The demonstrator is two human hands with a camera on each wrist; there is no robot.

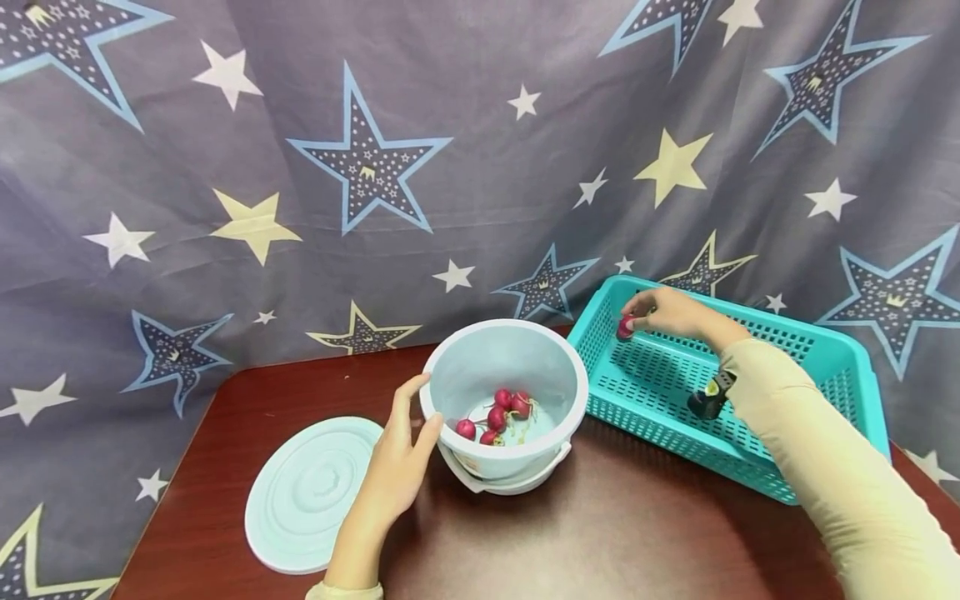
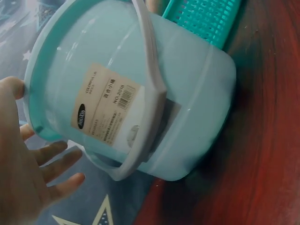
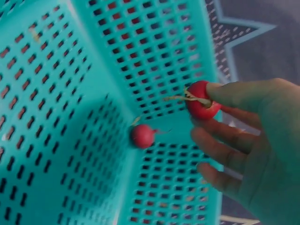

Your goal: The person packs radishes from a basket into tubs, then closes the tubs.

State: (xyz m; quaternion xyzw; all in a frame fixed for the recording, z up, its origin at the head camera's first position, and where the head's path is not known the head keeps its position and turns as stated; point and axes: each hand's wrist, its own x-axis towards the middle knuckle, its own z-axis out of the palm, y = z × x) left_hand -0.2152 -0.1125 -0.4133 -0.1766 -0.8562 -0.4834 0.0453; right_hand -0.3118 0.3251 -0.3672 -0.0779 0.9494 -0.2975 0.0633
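Observation:
My right hand pinches a radish between thumb and fingers at the left end of the turquoise basket. In the right wrist view another radish lies low in the basket's corner, below the held one. My left hand touches the rim of a pale blue bucket, fingers mostly straight along its left side. Several radishes with thin roots lie on the bucket's bottom. The left wrist view shows a paper label and the bucket's lowered handle.
A round pale lid lies flat on the dark red table, left of the bucket. Behind the table hangs a grey cloth with stars. A dark wrist device shows under my right sleeve, over the basket.

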